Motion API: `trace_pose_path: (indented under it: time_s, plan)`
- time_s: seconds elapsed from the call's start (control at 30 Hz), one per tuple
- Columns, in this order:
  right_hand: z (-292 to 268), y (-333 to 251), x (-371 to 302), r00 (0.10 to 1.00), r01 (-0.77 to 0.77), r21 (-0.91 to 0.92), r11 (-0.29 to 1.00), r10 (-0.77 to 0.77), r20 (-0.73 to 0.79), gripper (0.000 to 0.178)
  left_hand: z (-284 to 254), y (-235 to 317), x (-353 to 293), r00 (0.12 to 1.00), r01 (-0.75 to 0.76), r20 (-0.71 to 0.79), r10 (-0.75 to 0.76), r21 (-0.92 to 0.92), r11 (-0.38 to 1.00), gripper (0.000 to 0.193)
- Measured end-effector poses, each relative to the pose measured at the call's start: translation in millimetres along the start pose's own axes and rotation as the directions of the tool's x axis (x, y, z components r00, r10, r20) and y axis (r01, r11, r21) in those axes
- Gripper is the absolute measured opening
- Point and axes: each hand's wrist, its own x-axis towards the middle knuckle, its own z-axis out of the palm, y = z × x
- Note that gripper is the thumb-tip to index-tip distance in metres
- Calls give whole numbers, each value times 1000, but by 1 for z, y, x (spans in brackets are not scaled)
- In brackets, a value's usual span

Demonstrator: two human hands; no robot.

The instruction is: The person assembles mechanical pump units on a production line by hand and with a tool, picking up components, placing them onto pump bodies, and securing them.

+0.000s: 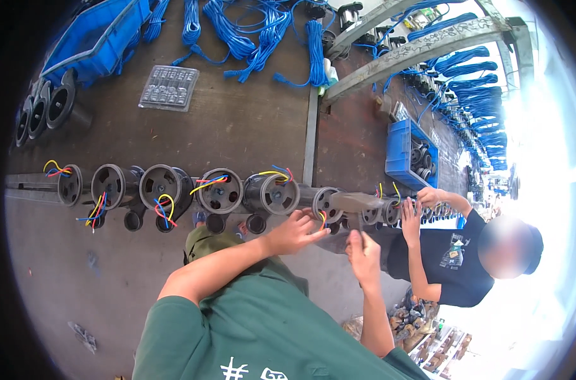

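My right hand (364,253) is closed round the handle of a hammer (358,202), its grey head blurred and level with the row of parts. Just left of the hammer head stands a dark round motor housing (325,201) with yellow and red wires hanging from its front. My left hand (295,233) is at this housing's lower left, fingers apart and thumb stretched toward the right. Its fingertips seem to touch the housing's edge, though the contact is partly hidden. Left of it, another round housing (280,195) has yellow, blue and red wires sticking out on top.
More wired housings (161,183) line the bench edge. On the brown bench (250,120) are a clear plastic tray (169,88), blue cable bundles (234,38) and blue crates (399,152). A metal frame (421,47) rises at right. A co-worker (453,253) works close by on the right.
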Motion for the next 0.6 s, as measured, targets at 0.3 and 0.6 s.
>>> trace_pose_path:
  time_s: [0.3,0.6]
  plan:
    - [41,33,7,992,104,-285,953,-118,-33,46,4,5,-3,1000,5,-6,-5,-40,999,54]
    - [-6,-1,-6,998,-48,187,981,55,-30,48,4,-2,-1,1000,10,0,-10,11,1000,50]
